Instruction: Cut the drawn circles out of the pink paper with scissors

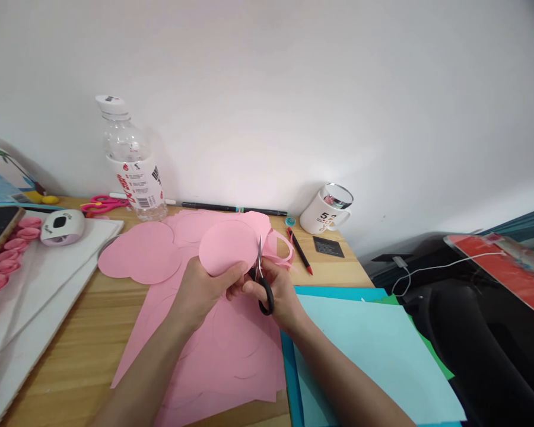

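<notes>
My left hand [209, 287] pinches a round piece of pink paper [228, 246] by its lower edge, thumb on top. Black-handled scissors [266, 293] are in my right hand [278, 290], with the fingers through the handles and the blades pointing up along the right edge of the paper circle. Beneath both hands lie large pink paper sheets [231, 362] marked with faint curved outlines. Cut pink circles [145, 252] overlap in a pile to the left. Curled pink scraps [282, 249] lie just right of the scissors.
A clear plastic bottle [136, 172] and a white mug [323, 210] stand near the wall. Black pens [218, 207], a red-tipped pencil [300, 252] and a dark card [328, 247] lie behind. Light blue paper [374, 356] is at right, a white board [48, 290] at left.
</notes>
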Demonstrator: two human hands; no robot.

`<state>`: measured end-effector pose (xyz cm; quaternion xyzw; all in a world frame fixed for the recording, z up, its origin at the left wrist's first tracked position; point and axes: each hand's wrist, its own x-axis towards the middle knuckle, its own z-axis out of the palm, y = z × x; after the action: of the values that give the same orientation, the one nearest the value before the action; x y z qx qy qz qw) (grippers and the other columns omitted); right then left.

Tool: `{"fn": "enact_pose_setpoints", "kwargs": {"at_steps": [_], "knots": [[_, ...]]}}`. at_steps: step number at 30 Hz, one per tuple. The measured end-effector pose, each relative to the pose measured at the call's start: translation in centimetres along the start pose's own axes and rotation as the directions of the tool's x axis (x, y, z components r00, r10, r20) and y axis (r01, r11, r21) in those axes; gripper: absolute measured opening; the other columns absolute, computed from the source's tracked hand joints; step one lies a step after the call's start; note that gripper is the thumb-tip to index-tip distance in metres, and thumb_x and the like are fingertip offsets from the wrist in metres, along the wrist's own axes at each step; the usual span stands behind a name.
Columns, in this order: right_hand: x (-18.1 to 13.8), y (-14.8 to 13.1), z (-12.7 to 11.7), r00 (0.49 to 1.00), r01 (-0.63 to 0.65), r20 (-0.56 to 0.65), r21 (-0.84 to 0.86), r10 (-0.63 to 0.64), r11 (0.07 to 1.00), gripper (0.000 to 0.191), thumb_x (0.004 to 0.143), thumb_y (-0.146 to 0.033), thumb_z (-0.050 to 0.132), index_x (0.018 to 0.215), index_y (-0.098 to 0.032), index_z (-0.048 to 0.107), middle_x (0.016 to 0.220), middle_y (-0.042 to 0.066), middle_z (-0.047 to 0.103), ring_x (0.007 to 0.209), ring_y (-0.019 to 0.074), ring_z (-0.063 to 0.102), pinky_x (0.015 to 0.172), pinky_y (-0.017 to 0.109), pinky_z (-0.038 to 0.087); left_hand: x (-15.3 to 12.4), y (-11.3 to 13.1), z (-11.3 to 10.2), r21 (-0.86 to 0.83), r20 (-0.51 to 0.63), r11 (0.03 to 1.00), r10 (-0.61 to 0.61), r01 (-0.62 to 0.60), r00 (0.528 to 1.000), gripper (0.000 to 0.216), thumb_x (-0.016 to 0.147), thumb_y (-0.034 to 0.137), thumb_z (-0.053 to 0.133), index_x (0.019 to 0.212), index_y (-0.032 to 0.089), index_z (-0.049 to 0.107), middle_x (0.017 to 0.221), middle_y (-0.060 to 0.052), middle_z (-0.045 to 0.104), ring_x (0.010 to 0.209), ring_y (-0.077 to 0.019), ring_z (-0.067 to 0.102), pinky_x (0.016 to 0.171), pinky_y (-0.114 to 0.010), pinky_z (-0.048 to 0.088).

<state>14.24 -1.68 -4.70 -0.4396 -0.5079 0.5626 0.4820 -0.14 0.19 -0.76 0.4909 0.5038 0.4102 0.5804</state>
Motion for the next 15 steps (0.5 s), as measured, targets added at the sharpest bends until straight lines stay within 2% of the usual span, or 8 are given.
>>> {"fn": "enact_pose_setpoints", "kwargs": {"at_steps": [7,15], "knots": [[-0.05,-0.53,0.07,1.000,-0.016,-0.006,-0.013,0.016,1.000,0.041,0.061,-0.051,0.075,0.081,-0.019,0.058,0.054,-0.004,0.048,0.046,0.0106,0.042,0.045,0.024,0.031,-0.11,0.09,0.08,-0.039,0.005,0.999,0.005,-0.005,1.000,0.026,0.067,0.022,0.064,0.044,0.016,0.055,0.041,0.002,0.053,0.041,-0.0097,0.048,0.044,-0.023,0.042],[-0.02,-0.59,0.11,0.998,-0.055,-0.022,0.027,0.055,0.998,0.035,0.060,-0.041,0.077,0.077,-0.019,0.055,0.053,-0.006,0.044,0.045,0.0073,0.031,0.049,0.024,0.029,-0.01,0.15,0.05,-0.079,0.034,0.997,0.027,-0.024,0.999,0.028,0.068,0.022,0.063,0.042,0.016,0.054,0.040,0.003,0.051,0.041,-0.0088,0.046,0.044,-0.023,0.041]]}}
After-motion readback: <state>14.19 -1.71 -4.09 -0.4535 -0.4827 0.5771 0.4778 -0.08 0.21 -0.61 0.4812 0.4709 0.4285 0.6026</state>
